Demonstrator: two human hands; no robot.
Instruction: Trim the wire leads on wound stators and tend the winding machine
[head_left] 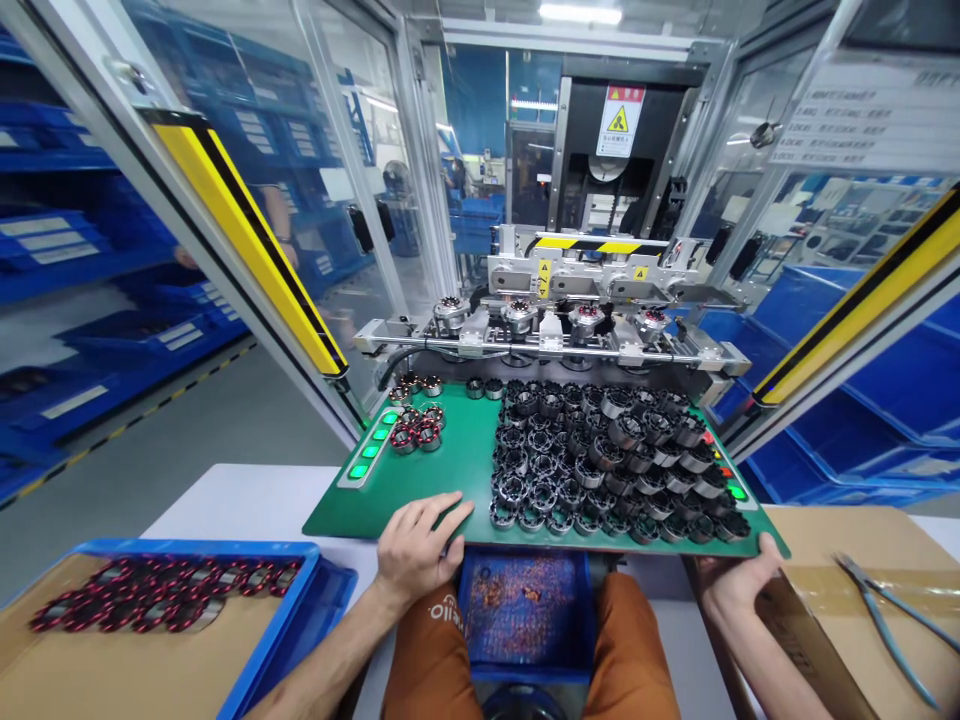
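Observation:
My left hand (pixel 421 542) lies on the front edge of a green worktop (pixel 457 470), its fingers stretched out and holding nothing. At the front right corner, my right hand (pixel 739 580) grips the worktop's edge, thumb up at the corner and the other fingers mostly hidden beneath. Many dark stator cores (pixel 555 470) stand in rows on the right half, some stacked in a second layer. Several copper-wound stators (pixel 417 430) sit at the back left. Behind the worktop, a winding machine's fixture (pixel 555 335) carries a row of stators.
A blue tray (pixel 296 600) at left holds wound stators on cardboard. A blue bin (pixel 525 665) with copper scraps sits between my knees. Pliers (pixel 885 610) lie on a cardboard box at right. Yellow-black safety posts (pixel 247 240) flank the machine. Green lit buttons (pixel 366 452) line the worktop's left side.

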